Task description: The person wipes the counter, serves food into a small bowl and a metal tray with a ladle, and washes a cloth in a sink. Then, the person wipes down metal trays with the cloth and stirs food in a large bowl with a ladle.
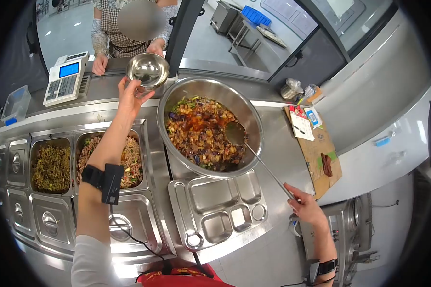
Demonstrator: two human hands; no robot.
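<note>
My left hand (131, 98) reaches forward over the counter, its fingers on the near left side of a shiny steel bowl (148, 71). Another person's hand (156, 47) is at the far rim of the same bowl. My right hand (304, 205) is wrapped round the long handle of a ladle (268, 171). The ladle's head rests on the food in a large steel basin (251, 111). Chunky cooked eggplant (201, 131) in reddish oil fills much of this basin. Just below it lies a steel compartment tray (181, 193) with bare compartments.
To the left are food pans, one with chopped greens (51, 168), another with minced food (130, 165), and several lidded pans (50, 221). A scale (66, 79) stands by the window opening. Cardboard (321, 160) with papers lies at right.
</note>
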